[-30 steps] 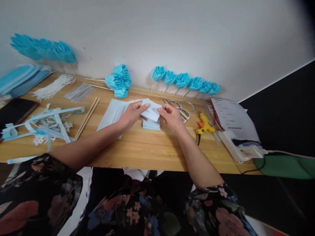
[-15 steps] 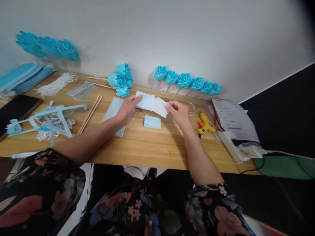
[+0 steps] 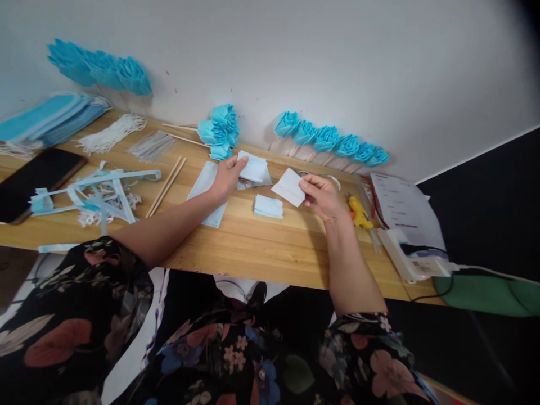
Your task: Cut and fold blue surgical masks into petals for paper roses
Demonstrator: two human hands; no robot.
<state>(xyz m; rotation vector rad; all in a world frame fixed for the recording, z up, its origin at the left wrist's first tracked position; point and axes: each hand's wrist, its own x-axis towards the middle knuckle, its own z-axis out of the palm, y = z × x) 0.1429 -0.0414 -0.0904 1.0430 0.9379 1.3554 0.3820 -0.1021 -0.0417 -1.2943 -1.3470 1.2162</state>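
My left hand (image 3: 230, 179) pinches a small pack of pale blue fabric squares (image 3: 253, 167), thumb on top. Some of the squares fan out below its lower edge. In my right hand (image 3: 323, 196) a single whitish fabric square (image 3: 289, 187) is gripped by its right edge, apart from the pack. On the table between and below the hands lies a small stack of light blue fabric squares (image 3: 268, 206). A flat pale blue fabric sheet (image 3: 206, 185) rests partly under my left wrist. Behind my right hand, scissors are mostly hidden, with a ring handle (image 3: 333, 180) showing.
Blue fabric flowers on sticks (image 3: 327, 138) lean against the wall. To the left are a phone (image 3: 42, 180), cut strips (image 3: 105, 188), wooden sticks (image 3: 166, 185) and face masks (image 3: 50, 118). A yellow glue gun (image 3: 359, 212) and a power strip (image 3: 400, 256) lie to the right.
My right hand has moved right, pulling its square away from the pack in my left hand. The view has shifted slightly.
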